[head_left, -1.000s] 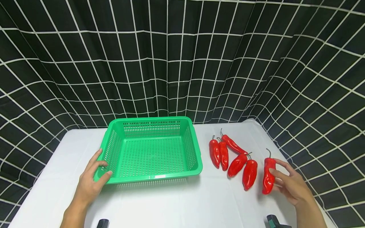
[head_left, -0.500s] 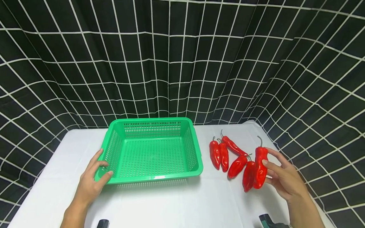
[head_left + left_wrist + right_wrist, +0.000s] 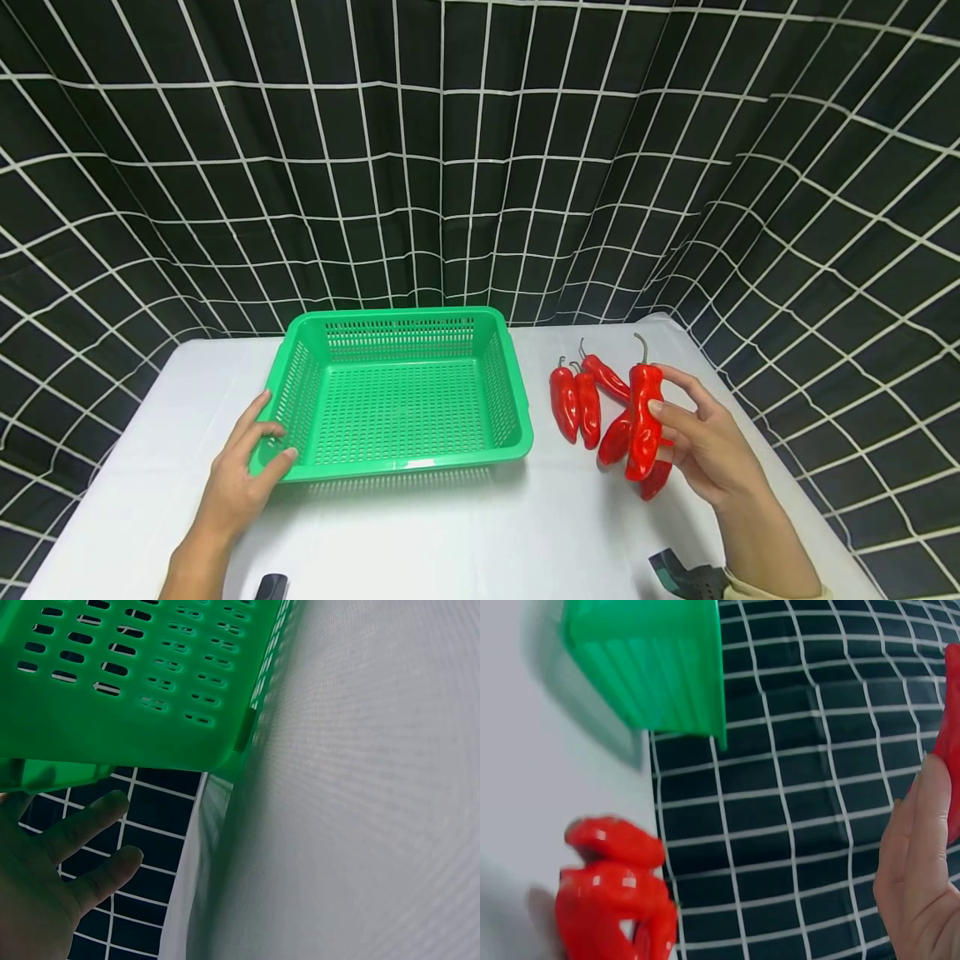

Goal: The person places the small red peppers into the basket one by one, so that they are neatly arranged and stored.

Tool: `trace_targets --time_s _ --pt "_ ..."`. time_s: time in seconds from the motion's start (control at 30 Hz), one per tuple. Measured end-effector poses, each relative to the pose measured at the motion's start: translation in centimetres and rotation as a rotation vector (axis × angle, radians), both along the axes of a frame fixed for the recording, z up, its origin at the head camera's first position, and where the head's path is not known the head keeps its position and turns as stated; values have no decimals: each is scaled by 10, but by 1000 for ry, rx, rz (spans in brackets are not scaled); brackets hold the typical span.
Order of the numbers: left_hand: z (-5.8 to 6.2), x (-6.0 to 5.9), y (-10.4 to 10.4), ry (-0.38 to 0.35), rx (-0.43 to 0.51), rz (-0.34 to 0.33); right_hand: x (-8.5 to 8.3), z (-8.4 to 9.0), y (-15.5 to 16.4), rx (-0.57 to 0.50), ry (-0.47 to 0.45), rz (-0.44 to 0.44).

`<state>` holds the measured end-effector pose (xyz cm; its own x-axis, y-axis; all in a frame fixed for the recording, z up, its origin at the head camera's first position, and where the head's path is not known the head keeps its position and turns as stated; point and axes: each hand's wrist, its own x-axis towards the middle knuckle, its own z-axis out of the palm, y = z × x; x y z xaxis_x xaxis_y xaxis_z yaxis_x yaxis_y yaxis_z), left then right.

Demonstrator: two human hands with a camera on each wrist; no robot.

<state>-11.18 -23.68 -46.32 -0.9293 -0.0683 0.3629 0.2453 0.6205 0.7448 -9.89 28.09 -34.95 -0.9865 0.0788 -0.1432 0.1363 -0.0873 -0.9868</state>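
Observation:
My right hand pinches a long red pepper upright between thumb and fingers, its thin curved stem pointing up. Seen from the head, this pepper overlaps others lying behind it. In the right wrist view, part of the held red pepper shows at the right edge beside the fingers. At the near left corner of a green perforated basket, my left hand holds the rim, thumb and one finger over it. From the left wrist, other fingers extend below the basket's rim, outside its wall.
Several red peppers lie in a group right of the basket on the white tabletop. A black curtain with white grid lines encloses the back and sides. Dark device parts show near both wrists.
My right hand has lifted the red pepper from the right side and carried it left, over the lying peppers. The left hand and the basket have stayed in place.

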Motion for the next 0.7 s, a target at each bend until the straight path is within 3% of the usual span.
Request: trace_targets --time_s 0.23,0.7 --pt "1 0 1 -7 -11 8 -11 5 -28 -45 -43 67" --pt "2 1 0 -22 -10 14 -39 -3 -87 -132 -26 188"
